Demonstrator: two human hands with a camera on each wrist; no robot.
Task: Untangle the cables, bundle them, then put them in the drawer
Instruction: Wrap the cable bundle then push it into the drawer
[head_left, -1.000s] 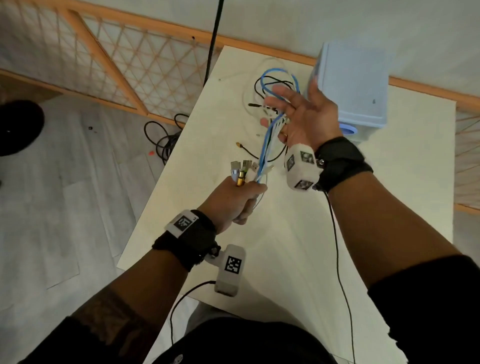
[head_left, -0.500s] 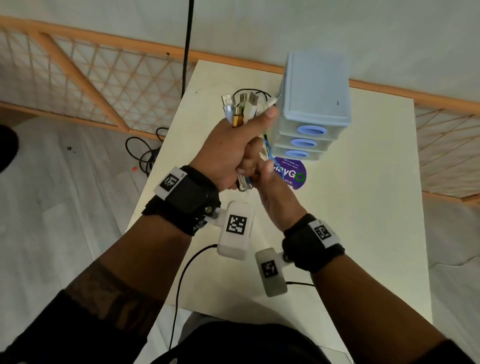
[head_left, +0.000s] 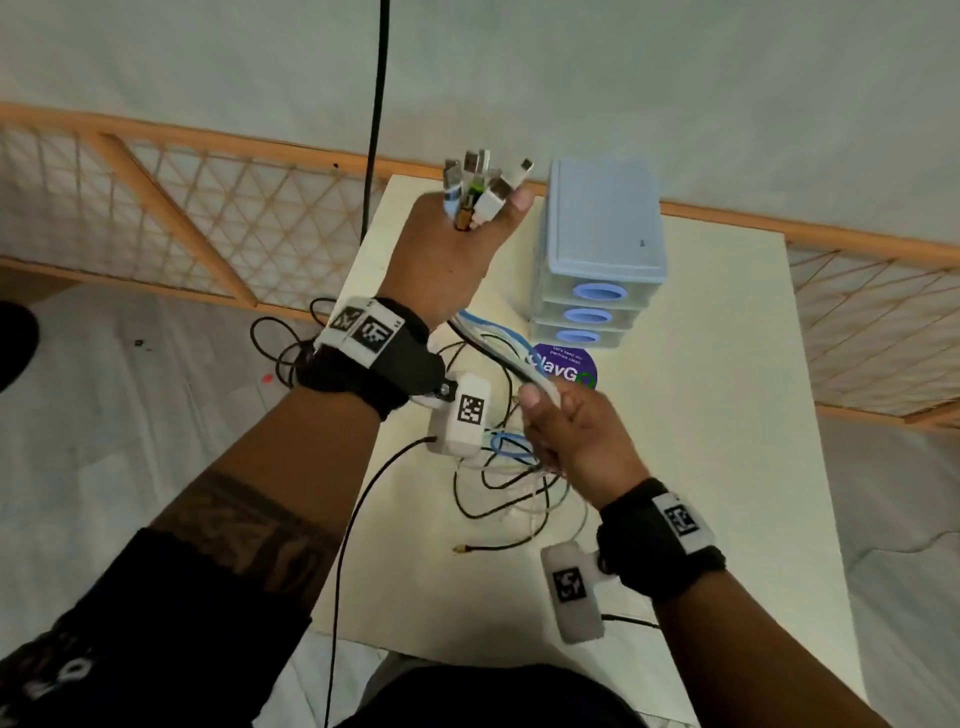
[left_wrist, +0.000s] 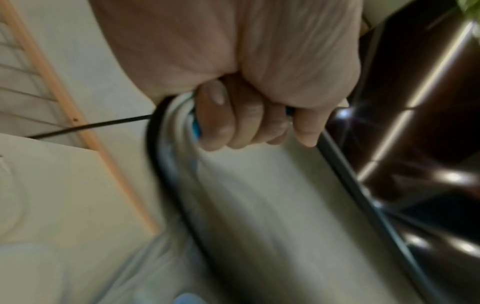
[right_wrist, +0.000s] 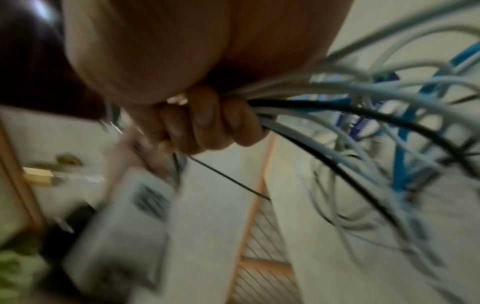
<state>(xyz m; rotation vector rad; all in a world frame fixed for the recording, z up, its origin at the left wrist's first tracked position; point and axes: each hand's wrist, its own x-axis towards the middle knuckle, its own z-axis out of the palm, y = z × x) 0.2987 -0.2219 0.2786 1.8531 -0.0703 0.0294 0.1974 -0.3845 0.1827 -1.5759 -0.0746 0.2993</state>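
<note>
Your left hand (head_left: 447, 260) is raised just left of the drawer unit (head_left: 602, 244), its fingers (left_wrist: 233, 123) clenched round the cables (head_left: 498, 348) so that the plugs (head_left: 480, 189) fan out above your fist. Keep that fist tight: the plug ends look level with one another, and if they slip, the bundle will likely come out ragged.

From your fist the strands run down, in front of the drawer unit, to your right hand (head_left: 576, 431), whose fingers (right_wrist: 207, 123) are curled round the same run of white, blue and black strands, thumb pressed on top. Judging by that, you are combing the strands straight. Draw the right hand along the run with a loose enough grip that the cables slide through, and stop if you feel a snag instead of tugging.

Below and left of that hand, well in front of the drawer unit, the slack lies on the worktop (head_left: 701, 493) in crossing loops (head_left: 509, 483), with a thin black lead ending in a gold tip (head_left: 460, 549). Those loops seem the likeliest place for a knot, so lift them free as you go.

All three drawers (head_left: 587, 314) look closed; you will probably need a free hand before stowing.
</note>
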